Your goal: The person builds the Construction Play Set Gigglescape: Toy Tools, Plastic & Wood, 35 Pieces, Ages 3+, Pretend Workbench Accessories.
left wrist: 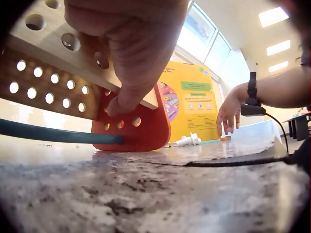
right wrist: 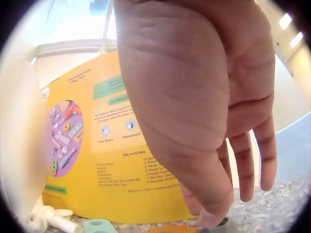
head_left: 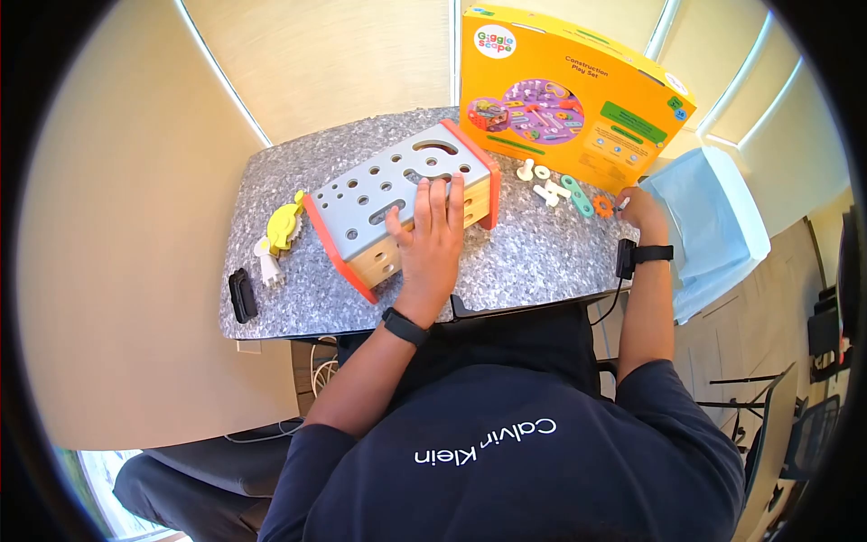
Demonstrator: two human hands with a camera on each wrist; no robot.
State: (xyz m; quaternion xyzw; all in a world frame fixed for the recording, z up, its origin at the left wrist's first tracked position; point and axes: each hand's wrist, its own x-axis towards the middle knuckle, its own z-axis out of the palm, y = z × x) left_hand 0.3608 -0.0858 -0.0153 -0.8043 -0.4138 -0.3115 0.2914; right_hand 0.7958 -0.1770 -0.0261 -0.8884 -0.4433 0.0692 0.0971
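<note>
A toy workbench [head_left: 379,194] with a grey holed top, wooden sides and red end panels stands on the speckled table. My left hand [head_left: 432,244] holds its near side: fingers lie over the top, and in the left wrist view the thumb [left wrist: 116,104] curls below the wooden slat's edge. At the right, my right hand [head_left: 641,212] reaches down beside an orange gear [head_left: 602,207]. Its fingers [right wrist: 265,155] hang fairly straight in the right wrist view, with the thumb tip low over the tabletop, close to a small grey piece [right wrist: 221,223].
Behind stands a yellow play set box [head_left: 560,99]. White bolts [head_left: 547,191] and a teal holed strip [head_left: 576,196] lie before it. Left of the workbench are a yellow toy piece [head_left: 284,226], a white piece [head_left: 270,266] and a black holder [head_left: 242,295]. A blue-lined bin [head_left: 709,226] stands right.
</note>
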